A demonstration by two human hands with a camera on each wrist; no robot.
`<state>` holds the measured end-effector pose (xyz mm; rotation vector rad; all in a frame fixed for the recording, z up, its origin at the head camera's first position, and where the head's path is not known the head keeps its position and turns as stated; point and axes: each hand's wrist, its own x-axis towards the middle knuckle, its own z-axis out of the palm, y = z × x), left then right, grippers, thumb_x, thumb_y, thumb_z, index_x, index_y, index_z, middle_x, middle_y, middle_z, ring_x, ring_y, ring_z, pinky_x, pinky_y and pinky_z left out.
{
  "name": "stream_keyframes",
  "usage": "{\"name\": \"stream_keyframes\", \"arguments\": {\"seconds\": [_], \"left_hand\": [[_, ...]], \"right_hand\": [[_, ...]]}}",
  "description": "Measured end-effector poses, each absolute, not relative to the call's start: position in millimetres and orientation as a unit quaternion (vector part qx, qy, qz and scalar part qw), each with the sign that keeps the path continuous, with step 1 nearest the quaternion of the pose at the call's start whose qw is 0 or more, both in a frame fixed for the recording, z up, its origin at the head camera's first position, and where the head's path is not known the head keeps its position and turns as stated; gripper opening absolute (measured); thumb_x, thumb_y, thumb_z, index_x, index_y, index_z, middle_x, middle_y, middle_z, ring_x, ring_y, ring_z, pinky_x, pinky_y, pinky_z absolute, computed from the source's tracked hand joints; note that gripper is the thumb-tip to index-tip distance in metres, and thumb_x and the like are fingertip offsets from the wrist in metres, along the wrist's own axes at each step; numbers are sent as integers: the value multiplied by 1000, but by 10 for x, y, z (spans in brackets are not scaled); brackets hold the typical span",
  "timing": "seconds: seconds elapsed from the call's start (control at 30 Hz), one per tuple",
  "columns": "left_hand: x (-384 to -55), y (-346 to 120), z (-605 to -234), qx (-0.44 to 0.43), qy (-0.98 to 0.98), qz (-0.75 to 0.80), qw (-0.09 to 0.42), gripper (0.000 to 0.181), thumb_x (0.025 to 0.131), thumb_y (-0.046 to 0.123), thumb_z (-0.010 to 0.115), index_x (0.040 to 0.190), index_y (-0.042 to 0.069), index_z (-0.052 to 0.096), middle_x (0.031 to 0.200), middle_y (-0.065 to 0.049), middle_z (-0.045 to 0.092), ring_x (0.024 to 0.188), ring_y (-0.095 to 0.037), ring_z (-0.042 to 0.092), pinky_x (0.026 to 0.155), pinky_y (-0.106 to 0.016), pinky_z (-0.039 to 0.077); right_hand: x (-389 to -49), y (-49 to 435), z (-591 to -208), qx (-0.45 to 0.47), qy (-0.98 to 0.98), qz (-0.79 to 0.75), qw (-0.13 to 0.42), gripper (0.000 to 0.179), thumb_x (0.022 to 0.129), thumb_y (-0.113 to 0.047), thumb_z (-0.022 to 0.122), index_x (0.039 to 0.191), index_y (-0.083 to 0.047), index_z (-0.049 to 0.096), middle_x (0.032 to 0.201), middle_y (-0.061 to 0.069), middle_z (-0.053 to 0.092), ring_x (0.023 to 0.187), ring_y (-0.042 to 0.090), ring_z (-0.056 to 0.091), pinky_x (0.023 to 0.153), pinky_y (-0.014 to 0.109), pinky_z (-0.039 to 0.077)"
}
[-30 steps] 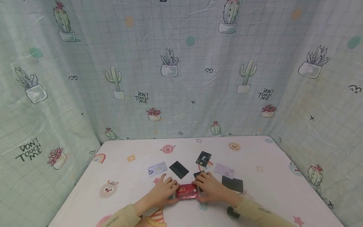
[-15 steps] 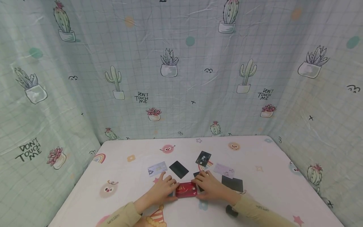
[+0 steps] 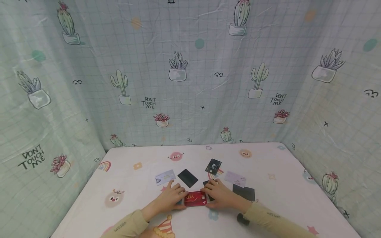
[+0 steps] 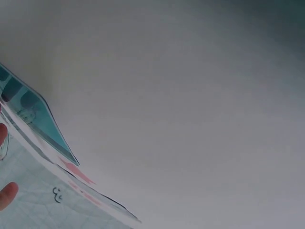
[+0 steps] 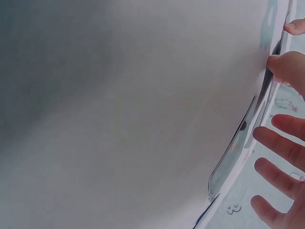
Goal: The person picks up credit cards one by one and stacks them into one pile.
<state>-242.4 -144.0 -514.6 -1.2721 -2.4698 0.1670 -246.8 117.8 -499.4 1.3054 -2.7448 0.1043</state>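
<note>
Low in the middle of the head view, a red VIP card (image 3: 195,199) lies between both hands. My left hand (image 3: 168,199) grips its left end, thumb at the near corner and fingers at the far corner. At the right end, my right hand (image 3: 221,195) holds it the same way. A bluish card (image 3: 179,202) shows partly under the left hand, and a dark card (image 3: 206,182) lies partly hidden behind the right fingers. In the left wrist view a teal card (image 4: 40,119) is near the fingertips. The right wrist view shows spread fingers (image 5: 281,143) beside cards.
Around the hands lie a silvery card (image 3: 165,177), a black card (image 3: 188,178), a black Vip card (image 3: 213,166), a pale purple card (image 3: 235,178) and dark cards (image 3: 244,192). A small black object (image 3: 242,219) sits by the right sleeve. A patterned cloth (image 3: 190,82) hangs behind the table.
Both hands and the red VIP card have shifted slightly away from the body, and the card's face has turned a little. The surrounding cards stay put.
</note>
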Motion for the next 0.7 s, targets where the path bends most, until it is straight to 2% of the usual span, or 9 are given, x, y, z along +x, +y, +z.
{"name": "stream_keyframes", "arguments": {"seconds": [0.7], "left_hand": [[-2417,-1451,-5121,-450,-878,39,161,48,79,54,55,111,18,60,99,6,59,93,-13,48,89,-52,36]], "right_hand": [[-2503,1172,-5015,424,-903,48,38,49,77,-46,63,118,-21,54,108,-6,58,104,14,41,89,41,36]]}}
